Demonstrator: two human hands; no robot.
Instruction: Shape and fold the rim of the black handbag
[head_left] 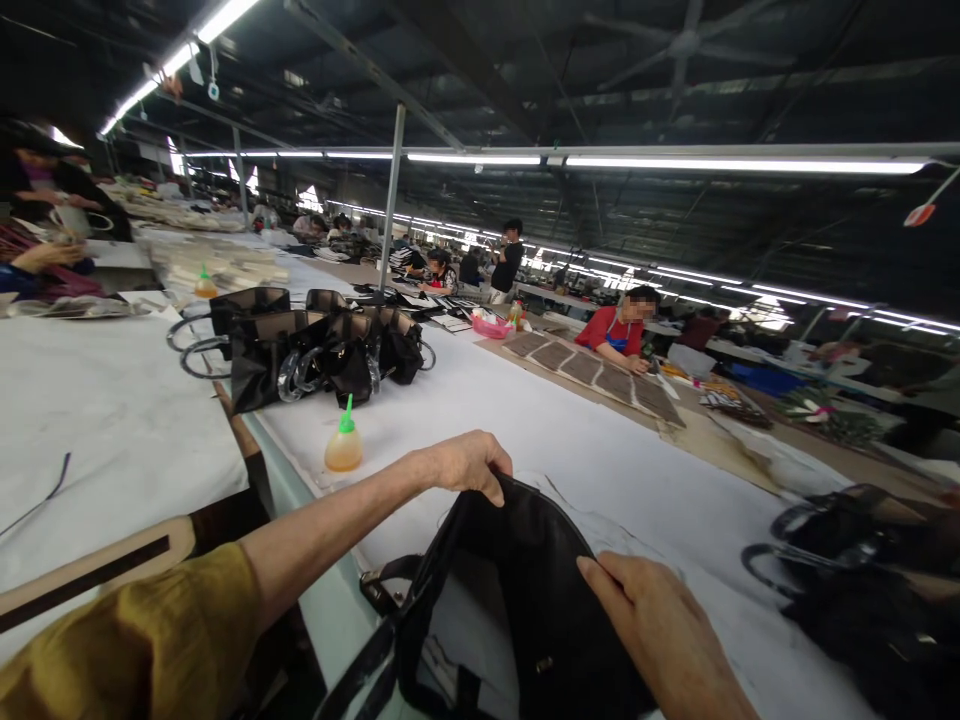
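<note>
A black handbag [547,570] stands with its mouth open at the near edge of the white-covered table, its light lining showing inside. My left hand [476,465] pinches the bag's far rim between thumb and fingers. On the right, my right hand [645,600] grips the side rim, thumb along the edge. The bag's dark handle hangs at its left side, near the bottom of the view. Behind my left forearm stands a small glue bottle [343,450] with a green nozzle.
Several black bags [277,350] stand at the back left, and more dark bags [862,590] lie at the right. A second white table [112,400] is on the left. A person in red [611,330] leans over brown panels [592,370] across the table.
</note>
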